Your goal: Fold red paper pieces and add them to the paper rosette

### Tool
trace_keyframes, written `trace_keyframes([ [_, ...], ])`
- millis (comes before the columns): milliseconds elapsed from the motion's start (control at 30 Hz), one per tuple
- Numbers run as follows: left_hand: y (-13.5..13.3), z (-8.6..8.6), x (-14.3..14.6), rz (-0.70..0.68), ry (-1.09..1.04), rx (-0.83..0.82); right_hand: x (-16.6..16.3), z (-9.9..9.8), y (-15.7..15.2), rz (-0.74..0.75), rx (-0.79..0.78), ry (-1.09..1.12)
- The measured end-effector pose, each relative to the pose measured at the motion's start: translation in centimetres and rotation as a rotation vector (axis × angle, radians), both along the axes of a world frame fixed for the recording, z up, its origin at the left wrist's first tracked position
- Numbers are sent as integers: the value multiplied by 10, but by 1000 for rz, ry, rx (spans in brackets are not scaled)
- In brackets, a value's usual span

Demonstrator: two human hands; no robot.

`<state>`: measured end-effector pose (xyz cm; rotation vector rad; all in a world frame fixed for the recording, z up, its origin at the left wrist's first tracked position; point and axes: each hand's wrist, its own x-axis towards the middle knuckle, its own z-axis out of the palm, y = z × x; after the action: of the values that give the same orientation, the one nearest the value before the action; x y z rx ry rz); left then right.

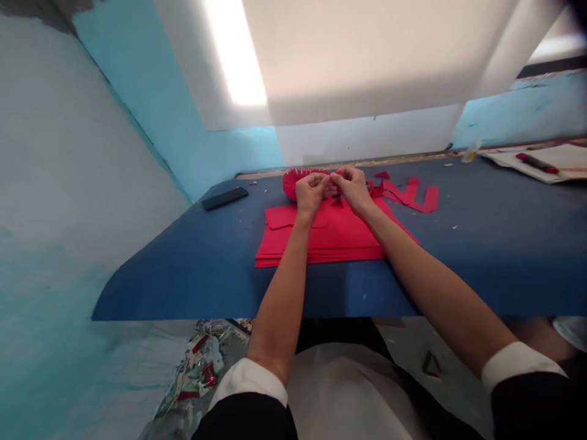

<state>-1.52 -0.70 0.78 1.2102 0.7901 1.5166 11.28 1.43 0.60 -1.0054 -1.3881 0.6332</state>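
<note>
My left hand [312,190] and my right hand [352,186] meet above a stack of red paper sheets [339,244]. Fingertips of both are pinched together on a small piece of red paper, mostly hidden by the fingers. Just behind my left hand stands a red folded-paper piece [293,182] with a spiky, fringed top edge. A smaller red paper rectangle [279,217] lies on the stack's left part. Small folded red paper pieces [376,188] sit beside my right wrist.
Red paper strips [424,198] lie right of the stack. A black phone [224,198] rests at the left on the blue table [174,256]. At the back right are a small glue bottle [471,151] and a red-and-black marker [536,162] on papers. Litter [206,366] covers the floor below.
</note>
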Motion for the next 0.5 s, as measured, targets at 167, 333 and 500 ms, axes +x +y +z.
trace_keyframes([
  [167,0,-1,1,-4,72,16,-1,3,-3,-38,17,0],
  [333,0,-1,2,10,82,15,-3,4,-2,-92,1,-29],
  [500,0,-2,2,1,61,8,-4,5,-4,-117,39,-75],
])
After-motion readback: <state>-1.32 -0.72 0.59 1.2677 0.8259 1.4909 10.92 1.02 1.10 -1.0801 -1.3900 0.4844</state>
